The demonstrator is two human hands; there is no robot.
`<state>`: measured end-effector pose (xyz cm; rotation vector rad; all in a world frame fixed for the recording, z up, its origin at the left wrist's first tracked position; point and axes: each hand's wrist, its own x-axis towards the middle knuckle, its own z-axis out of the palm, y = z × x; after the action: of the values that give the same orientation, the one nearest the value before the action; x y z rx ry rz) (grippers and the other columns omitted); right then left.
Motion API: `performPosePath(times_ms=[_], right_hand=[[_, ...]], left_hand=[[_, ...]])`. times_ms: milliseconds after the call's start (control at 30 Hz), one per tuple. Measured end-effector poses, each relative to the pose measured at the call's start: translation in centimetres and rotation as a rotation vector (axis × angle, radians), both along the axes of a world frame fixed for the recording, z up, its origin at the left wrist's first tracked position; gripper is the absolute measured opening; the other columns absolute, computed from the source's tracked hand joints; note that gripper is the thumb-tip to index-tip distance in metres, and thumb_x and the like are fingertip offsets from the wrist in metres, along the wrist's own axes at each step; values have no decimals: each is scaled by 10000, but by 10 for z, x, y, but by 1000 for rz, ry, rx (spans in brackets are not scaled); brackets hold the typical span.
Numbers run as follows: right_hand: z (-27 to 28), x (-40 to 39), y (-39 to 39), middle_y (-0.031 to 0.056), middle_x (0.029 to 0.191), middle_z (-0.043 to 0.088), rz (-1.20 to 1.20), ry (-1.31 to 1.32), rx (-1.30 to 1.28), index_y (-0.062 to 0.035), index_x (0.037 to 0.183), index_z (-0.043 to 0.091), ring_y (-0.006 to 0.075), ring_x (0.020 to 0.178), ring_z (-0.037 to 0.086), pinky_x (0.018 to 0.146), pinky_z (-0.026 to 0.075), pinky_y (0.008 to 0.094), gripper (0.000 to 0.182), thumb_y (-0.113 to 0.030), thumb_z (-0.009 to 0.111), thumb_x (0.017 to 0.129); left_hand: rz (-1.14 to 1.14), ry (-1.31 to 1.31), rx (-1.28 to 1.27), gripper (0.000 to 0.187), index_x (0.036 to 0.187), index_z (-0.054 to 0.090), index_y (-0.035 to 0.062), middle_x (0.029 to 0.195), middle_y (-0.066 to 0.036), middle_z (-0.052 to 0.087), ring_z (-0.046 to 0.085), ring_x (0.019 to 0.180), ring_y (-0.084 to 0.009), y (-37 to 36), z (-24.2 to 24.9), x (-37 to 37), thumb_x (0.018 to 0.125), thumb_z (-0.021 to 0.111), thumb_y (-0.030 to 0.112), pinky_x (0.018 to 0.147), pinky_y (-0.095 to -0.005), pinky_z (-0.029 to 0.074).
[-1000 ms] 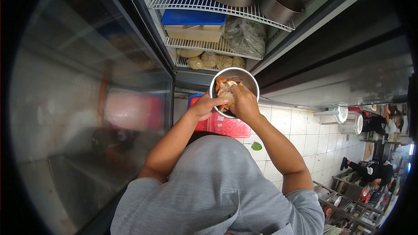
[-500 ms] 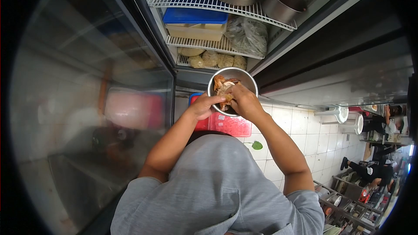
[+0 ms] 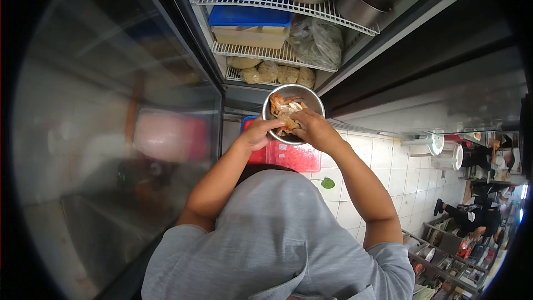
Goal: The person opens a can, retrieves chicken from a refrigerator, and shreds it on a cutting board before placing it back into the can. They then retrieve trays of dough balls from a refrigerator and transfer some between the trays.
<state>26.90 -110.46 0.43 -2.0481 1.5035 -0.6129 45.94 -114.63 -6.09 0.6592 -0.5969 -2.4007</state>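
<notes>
The left hand (image 3: pixel 257 135) gripped the left edge of the round, shiny metal bowl (image 3: pixel 315 101), thumb inside. The browned, irregular meat pieces (image 3: pixel 285 108) lay within; they appeared soft, greasy and easily torn, best supported from beneath. The bowl appeared stiff, best held by its rim. The right hand (image 3: pixel 318 130) curled over the meat; a closed pinch could not be confirmed. The small white label (image 3: pixel 282 146) on the red plastic container (image 3: pixel 301 159) was illegible.

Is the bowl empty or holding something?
Not empty: browned food shows inside the bowl. The right hand hides part, so fullness is unclear.
</notes>
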Motion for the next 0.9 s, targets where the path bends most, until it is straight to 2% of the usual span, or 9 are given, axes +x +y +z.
performPosePath(times_ms=[133,267,333,367,467,733,800,833,900], right_hand=[[9,2,0,208,1036,586,-57,19,198,-11,1006,599,375,993,571,832,471,416,312,-88,705,723],[10,-2,2,210,1000,595,-4,8,94,-15,986,595,390,946,577,822,472,411,287,-95,706,733],[21,-7,4,131,855,614,29,-55,10,-25,927,564,273,798,615,721,493,343,172,-35,651,780],[27,-10,4,131,855,614,29,-54,11,-25,927,564,273,798,615,721,493,343,172,-35,651,780],[35,-31,0,4,760,580,-209,-558,467,-71,919,517,71,662,558,551,463,216,141,-69,634,840],[37,-20,-4,12,704,577,-409,-505,543,-61,849,525,74,611,551,514,466,230,146,-145,644,846],[19,-14,-1,56,684,599,-388,-210,73,-48,891,571,168,604,610,547,500,302,152,-161,651,829],[11,-10,-1,56,684,599,-388,-211,71,-48,891,571,168,604,610,547,500,302,152,-161,651,829],[0,-4,0,115,780,625,-301,138,-150,-62,990,601,298,697,642,638,517,390,230,-165,658,792]], left_hand=[[-7,9,-20,478,1258,463,37,1137,-104,594,606,1014,-200,2,0,0,815,642,58,881,-356,513],[-25,20,-29,494,1263,459,28,1148,-104,591,605,1020,-201,3,-4,2,809,649,67,882,-352,513],[-26,31,-31,503,1268,453,21,1157,-110,587,601,1030,-205,4,-5,3,807,650,65,888,-353,510],[-27,42,-34,513,1273,448,13,1167,-116,583,597,1039,-209,4,-5,4,805,650,64,894,-354,506],[3,46,-58,527,1280,439,3,1183,-127,576,588,1056,-214,5,-1,7,800,648,55,908,-356,499],[-46,13,-146,525,1284,440,12,1170,-111,579,585,1051,-201,6,4,5,801,646,43,912,-340,485],[-40,-21,-149,524,1283,443,15,1166,-104,582,585,1048,-198,9,6,4,800,647,38,913,-337,481],[-35,-45,-156,559,1301,418,26,1187,-101,563,568,1070,-196,10,8,3,793,652,25,928,-337,469],[-29,-68,-165,595,1319,393,36,1207,-98,544,550,1092,-194,15,8,-2,786,657,12,942,-337,456]])
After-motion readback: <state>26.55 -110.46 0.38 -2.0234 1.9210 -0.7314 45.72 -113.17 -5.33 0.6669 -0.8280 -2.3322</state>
